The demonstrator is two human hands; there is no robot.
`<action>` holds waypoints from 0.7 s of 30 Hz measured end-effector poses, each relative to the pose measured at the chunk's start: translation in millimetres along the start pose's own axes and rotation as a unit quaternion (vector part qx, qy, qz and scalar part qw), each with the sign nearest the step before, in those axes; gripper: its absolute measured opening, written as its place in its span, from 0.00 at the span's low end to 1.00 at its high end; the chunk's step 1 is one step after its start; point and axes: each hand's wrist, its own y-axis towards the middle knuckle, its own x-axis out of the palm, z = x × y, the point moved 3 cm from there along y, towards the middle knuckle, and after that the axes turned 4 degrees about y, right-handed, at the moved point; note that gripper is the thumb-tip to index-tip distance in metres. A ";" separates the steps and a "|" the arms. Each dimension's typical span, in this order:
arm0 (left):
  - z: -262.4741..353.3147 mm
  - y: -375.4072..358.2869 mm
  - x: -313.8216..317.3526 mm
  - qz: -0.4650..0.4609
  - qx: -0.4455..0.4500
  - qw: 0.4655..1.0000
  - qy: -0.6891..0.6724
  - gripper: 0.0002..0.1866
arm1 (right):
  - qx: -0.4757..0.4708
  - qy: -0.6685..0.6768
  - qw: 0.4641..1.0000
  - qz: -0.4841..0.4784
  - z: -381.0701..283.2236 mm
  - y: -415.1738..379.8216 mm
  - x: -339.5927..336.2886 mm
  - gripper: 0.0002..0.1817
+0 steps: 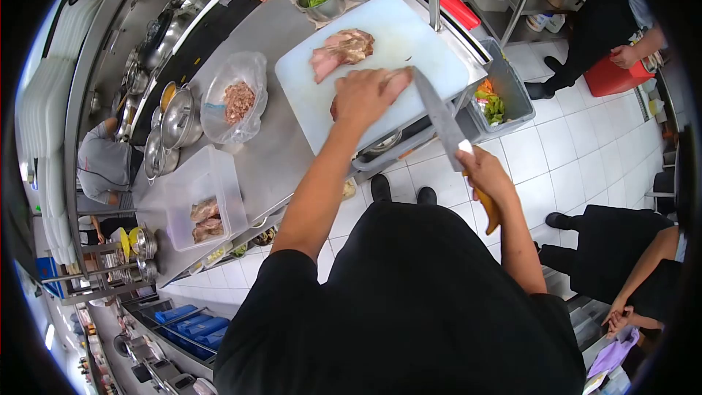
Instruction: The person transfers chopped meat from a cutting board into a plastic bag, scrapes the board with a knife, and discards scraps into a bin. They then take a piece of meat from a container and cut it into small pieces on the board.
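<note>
On the white cutting board (pixel 431 40), my left hand (pixel 360 99) grips a piece of raw meat (pixel 397 85), its fingers over the top and partly hiding it. My right hand (pixel 482 173) is closed around the yellow handle of a large kitchen knife (pixel 441 118). The blade points away from me along the board's right side, its tip close to the end of the held meat. Another cut of meat (pixel 344 51) lies on the board just beyond my left hand.
Left of the board are a plastic bag of minced meat (pixel 239 102) and a clear tub (pixel 175 201) with meat pieces. Metal containers (pixel 322 1) of chopped vegetables stand behind it. A grey bin (pixel 512 91) with scraps is at right. People (pixel 621 256) stand nearby.
</note>
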 end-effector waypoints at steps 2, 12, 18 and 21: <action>14.3 4.1 12.7 -0.039 -0.005 0.999 0.009 0.21 | -0.015 0.006 1.000 -0.023 -13.5 5.3 14.5 0.25; -78.2 15.2 -44.8 0.069 -0.012 0.997 0.044 0.22 | -0.105 -0.071 0.986 -0.104 -111.3 27.5 59.3 0.28; -130.4 1.7 -25.8 -0.002 -0.078 0.995 -0.067 0.27 | -0.069 -0.050 0.996 -0.041 -63.7 29.0 34.5 0.27; -103.6 -38.5 -28.6 -0.098 -0.130 0.972 -0.172 0.28 | -0.042 -0.045 0.998 0.006 -48.9 11.9 12.3 0.26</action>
